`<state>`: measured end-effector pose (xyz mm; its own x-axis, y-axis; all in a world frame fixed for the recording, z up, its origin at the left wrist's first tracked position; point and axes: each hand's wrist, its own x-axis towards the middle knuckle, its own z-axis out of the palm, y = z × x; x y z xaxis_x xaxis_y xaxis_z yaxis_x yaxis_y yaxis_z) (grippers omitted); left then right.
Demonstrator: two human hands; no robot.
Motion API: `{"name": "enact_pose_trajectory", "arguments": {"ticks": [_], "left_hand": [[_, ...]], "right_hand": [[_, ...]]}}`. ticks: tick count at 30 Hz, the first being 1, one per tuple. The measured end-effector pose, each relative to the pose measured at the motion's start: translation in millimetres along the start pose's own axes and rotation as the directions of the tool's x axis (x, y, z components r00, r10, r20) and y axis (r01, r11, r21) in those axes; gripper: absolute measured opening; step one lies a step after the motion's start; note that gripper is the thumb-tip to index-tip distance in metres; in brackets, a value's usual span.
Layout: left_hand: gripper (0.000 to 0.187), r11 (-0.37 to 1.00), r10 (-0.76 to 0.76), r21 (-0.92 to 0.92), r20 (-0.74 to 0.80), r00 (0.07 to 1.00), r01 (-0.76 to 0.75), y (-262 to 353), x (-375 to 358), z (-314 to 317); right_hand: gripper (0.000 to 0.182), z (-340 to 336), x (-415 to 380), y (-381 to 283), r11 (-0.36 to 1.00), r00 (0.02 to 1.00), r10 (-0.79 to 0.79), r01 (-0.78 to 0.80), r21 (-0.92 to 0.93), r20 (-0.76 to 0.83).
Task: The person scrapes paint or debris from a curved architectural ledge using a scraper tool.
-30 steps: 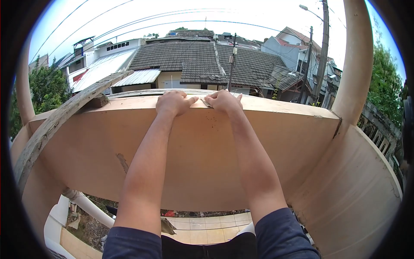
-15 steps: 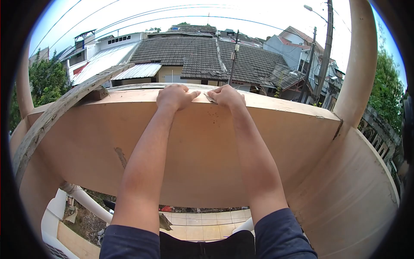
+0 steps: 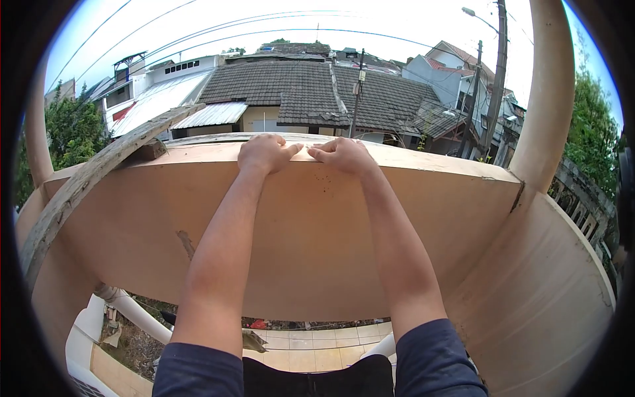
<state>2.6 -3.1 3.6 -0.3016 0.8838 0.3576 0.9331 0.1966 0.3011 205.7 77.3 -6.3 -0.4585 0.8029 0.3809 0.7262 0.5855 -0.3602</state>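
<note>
– "Right hand (image 3: 344, 156) nudged its thumb closer to the left hand (image 3: 264, 153), yeah?"
– "Yep. Going left to right: weathered wooden plank (image 3: 132, 137), left hand loosely curled, right one flatter. Thumb tips nearly meet. Both sit atop the peach-painted wall (image 3: 297, 231); can't tell if they're pinching anything."

roofs (image 3: 248, 83) bhd wall (image 3: 311, 231), plank (image 3: 96, 165) l.

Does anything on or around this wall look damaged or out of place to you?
Yes. The wall has a rough, dark patch marring its smooth face at left, and a dark, crack-like line beside the right column. A weathered plank also lies askew over its left end.
</note>
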Motion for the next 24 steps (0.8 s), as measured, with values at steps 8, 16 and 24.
{"name": "enact_pose_trajectory", "arguments": {"ticks": [8,16,24], "left_hand": [[0.073,1.000,0.002,-0.014,-0.019,1.000,-0.002,-4.9,6.7,7.2],[0.070,0.999,0.004,-0.036,-0.033,0.999,-0.005,-5.8,7.4,8.4],[0.070,0.999,0.010,-0.046,-0.072,0.997,-0.013,-4.6,4.7,8.0]], "right_hand": [[0.051,12.2,17.6,0.6,0.976,0.978,0.208,-0.208,0.070,0.013],[0.048,-1.6,3.0,-19.2,0.966,0.964,0.252,-0.246,-0.083,0.084],[0.046,0.1,2.8,-11.3,0.989,0.985,0.147,-0.145,-0.028,0.087]]}}
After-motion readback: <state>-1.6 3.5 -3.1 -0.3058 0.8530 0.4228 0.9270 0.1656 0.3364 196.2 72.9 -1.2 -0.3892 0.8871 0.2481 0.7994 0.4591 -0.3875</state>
